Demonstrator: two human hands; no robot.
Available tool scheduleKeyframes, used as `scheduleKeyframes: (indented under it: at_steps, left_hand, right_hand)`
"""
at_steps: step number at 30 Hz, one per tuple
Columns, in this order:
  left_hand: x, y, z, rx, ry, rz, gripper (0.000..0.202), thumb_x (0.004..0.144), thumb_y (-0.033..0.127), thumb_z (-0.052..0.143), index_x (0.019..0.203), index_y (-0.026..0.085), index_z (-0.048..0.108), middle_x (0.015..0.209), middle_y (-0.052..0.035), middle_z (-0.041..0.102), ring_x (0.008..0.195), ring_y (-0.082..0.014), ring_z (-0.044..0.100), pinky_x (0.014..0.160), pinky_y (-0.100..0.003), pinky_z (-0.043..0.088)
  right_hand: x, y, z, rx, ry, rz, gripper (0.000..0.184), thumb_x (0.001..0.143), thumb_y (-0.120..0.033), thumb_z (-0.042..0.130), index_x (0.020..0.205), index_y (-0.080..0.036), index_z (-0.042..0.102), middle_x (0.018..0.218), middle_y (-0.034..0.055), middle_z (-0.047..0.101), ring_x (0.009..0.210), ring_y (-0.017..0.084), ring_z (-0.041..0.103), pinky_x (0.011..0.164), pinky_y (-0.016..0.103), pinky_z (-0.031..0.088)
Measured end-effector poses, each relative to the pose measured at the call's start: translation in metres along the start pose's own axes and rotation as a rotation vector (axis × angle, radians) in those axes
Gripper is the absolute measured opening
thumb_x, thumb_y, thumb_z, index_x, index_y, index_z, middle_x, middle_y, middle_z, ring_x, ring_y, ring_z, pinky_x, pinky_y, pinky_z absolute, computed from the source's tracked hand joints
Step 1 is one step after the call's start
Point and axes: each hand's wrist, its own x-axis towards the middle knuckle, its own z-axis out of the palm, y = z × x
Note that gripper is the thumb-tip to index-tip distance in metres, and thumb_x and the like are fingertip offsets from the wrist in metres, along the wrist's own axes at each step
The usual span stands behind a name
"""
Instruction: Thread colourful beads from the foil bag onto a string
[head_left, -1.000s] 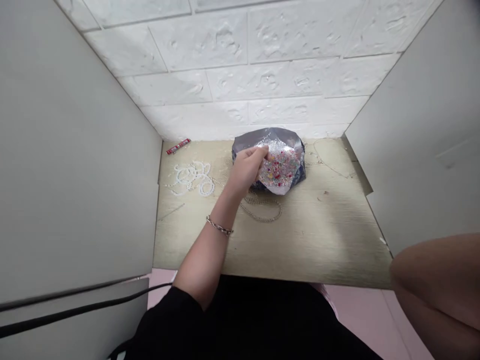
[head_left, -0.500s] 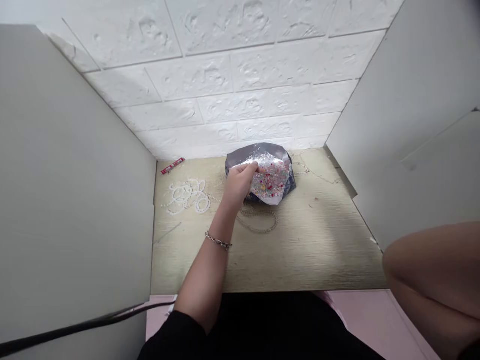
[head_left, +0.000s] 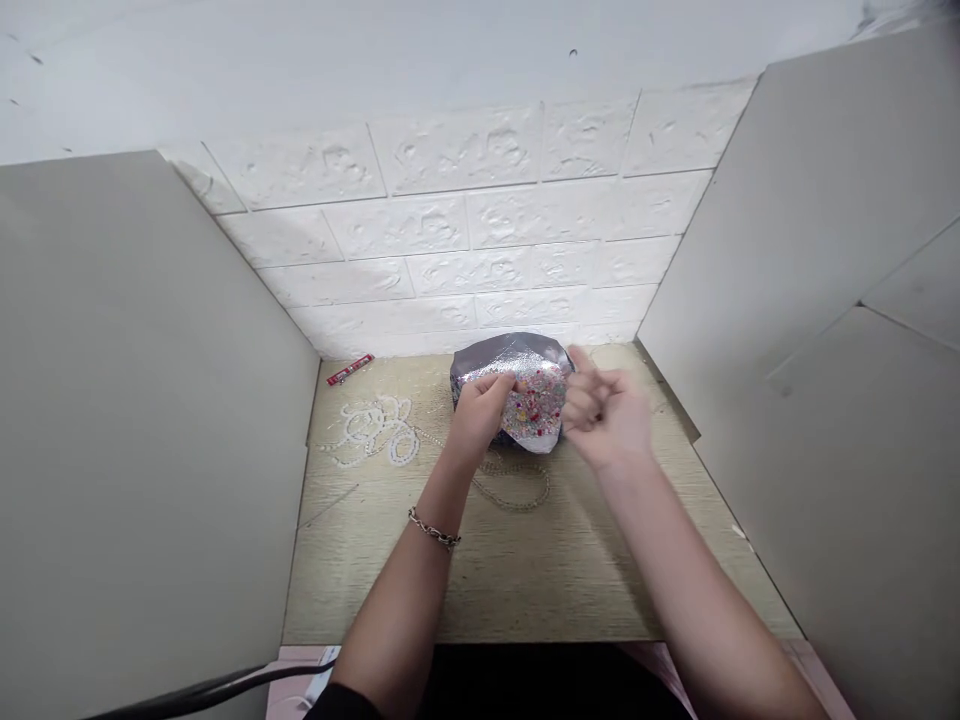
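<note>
And here we are at the tabletop (head_left: 547,590), with the silvery pouch (head_left: 517,358) at the back, close to the white brick-pattern wall (head_left: 442,230). It sits between our two hands and slightly beyond them, its foil face turned towards us and covered with tiny multicoloured beads (head_left: 534,405), reds and pinks standing out!

In from the left comes our left hand (head_left: 480,405), in front of the pouch's left part, thumb and forefinger pinched together, the other fingers folded in. Is there something in that pinch? We can't tell from here, nor whether the hand touches the foil.

Over to our right hand (head_left: 606,415), just beside the pouch's right edge: it's blurred, the fingers partly curled, one pointing up. How tight that curl is, and whether it grips anything, we can't make out.

Around them, a pale bead strand (head_left: 525,508) loops in front of the pouch, white beaded rings (head_left: 375,428) lie bunched to the left, and behind those we spot a small red strip (head_left: 349,370).
</note>
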Motion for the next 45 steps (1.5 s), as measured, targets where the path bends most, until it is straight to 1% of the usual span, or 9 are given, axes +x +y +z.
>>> scheduleKeyframes:
  at_steps: [3, 6, 10, 13, 15, 23, 32, 42, 45]
  left_hand:
    - [-0.001, 0.001, 0.000, -0.036, -0.041, -0.029, 0.024, 0.069, 0.034, 0.048, 0.055, 0.015, 0.045, 0.036, 0.0087, 0.024, 0.029, -0.0012, 0.017, 0.031, -0.016, 0.013]
    - [0.000, -0.001, -0.001, -0.039, -0.068, -0.046, 0.023, 0.068, 0.033, 0.048, 0.054, 0.015, 0.042, 0.037, 0.0086, 0.023, 0.030, -0.0013, 0.017, 0.031, -0.016, 0.013]
    - [0.003, -0.006, -0.001, -0.059, -0.077, -0.019, 0.024, 0.068, 0.031, 0.046, 0.051, 0.016, 0.037, 0.041, 0.0074, 0.026, 0.034, -0.0023, 0.024, 0.033, -0.016, 0.023]
    - [0.004, -0.009, 0.001, -0.099, -0.080, 0.039, 0.023, 0.067, 0.026, 0.045, 0.049, 0.015, 0.035, 0.048, 0.0048, 0.034, 0.044, -0.0042, 0.038, 0.047, -0.019, 0.038]
    - [0.005, -0.010, 0.002, -0.111, -0.094, 0.055, 0.021, 0.065, 0.023, 0.046, 0.049, 0.015, 0.035, 0.050, 0.0041, 0.036, 0.049, -0.0052, 0.043, 0.052, -0.019, 0.040]
    - [0.001, -0.005, 0.003, 0.030, -0.187, -0.088, 0.017, 0.067, 0.027, 0.046, 0.055, 0.014, 0.045, 0.050, 0.0031, 0.037, 0.035, -0.0021, 0.029, 0.032, -0.017, 0.014]
    - [-0.001, -0.003, 0.003, 0.115, -0.189, -0.021, 0.033, 0.066, 0.042, 0.052, 0.078, 0.013, 0.061, 0.041, 0.0080, 0.021, 0.035, -0.0017, 0.018, 0.035, -0.018, 0.012]
    - [0.001, -0.008, 0.006, 0.010, -0.172, -0.070, 0.032, 0.066, 0.041, 0.053, 0.074, 0.010, 0.061, 0.034, 0.0091, 0.021, 0.030, -0.0012, 0.016, 0.033, -0.018, 0.011]
    - [0.000, -0.006, 0.007, 0.039, -0.108, -0.064, 0.029, 0.066, 0.039, 0.053, 0.070, 0.011, 0.061, 0.032, 0.0087, 0.023, 0.030, -0.0018, 0.017, 0.033, -0.019, 0.012]
  right_hand:
    - [0.013, 0.032, -0.001, 0.079, 0.040, 0.162, 0.021, 0.072, -0.016, 0.031, 0.082, -0.015, 0.050, 0.037, -0.0109, 0.016, 0.027, 0.004, 0.012, 0.025, 0.016, 0.012]
    - [0.018, 0.047, -0.006, 0.109, 0.030, 0.189, 0.021, 0.069, -0.016, 0.034, 0.083, -0.016, 0.050, 0.039, -0.0111, 0.017, 0.028, 0.004, 0.011, 0.025, 0.015, 0.010]
    - [0.018, 0.047, -0.012, 0.156, 0.014, 0.205, 0.018, 0.067, -0.012, 0.034, 0.078, -0.019, 0.047, 0.039, -0.0108, 0.018, 0.028, 0.004, 0.010, 0.025, 0.015, 0.010]
    - [0.016, 0.044, -0.013, 0.182, -0.005, 0.216, 0.010, 0.068, -0.011, 0.034, 0.063, -0.019, 0.038, 0.039, -0.0102, 0.019, 0.028, 0.004, 0.011, 0.025, 0.015, 0.010]
    - [0.015, 0.042, -0.011, 0.163, -0.046, 0.221, 0.017, 0.071, -0.014, 0.034, 0.056, -0.019, 0.030, 0.039, -0.0099, 0.020, 0.028, 0.003, 0.012, 0.025, 0.015, 0.010]
    - [0.005, 0.043, -0.003, 0.055, -0.095, 0.245, 0.029, 0.079, -0.024, 0.037, 0.053, -0.018, 0.026, 0.037, -0.0102, 0.021, 0.026, 0.002, 0.012, 0.024, 0.014, 0.010]
    - [0.009, 0.046, -0.008, 0.168, -0.036, 0.201, 0.029, 0.075, -0.037, 0.047, 0.058, -0.018, 0.034, 0.037, -0.0123, 0.018, 0.027, 0.001, 0.008, 0.023, 0.013, 0.008]
    - [0.015, 0.056, -0.014, 0.061, -0.026, 0.115, 0.028, 0.066, -0.045, 0.055, 0.068, -0.019, 0.045, 0.035, -0.0131, 0.020, 0.027, 0.001, 0.010, 0.024, 0.014, 0.008]
    - [0.014, 0.058, -0.013, 0.053, -0.029, 0.114, 0.028, 0.065, -0.045, 0.056, 0.070, -0.019, 0.046, 0.035, -0.0132, 0.019, 0.027, 0.001, 0.010, 0.025, 0.014, 0.008]
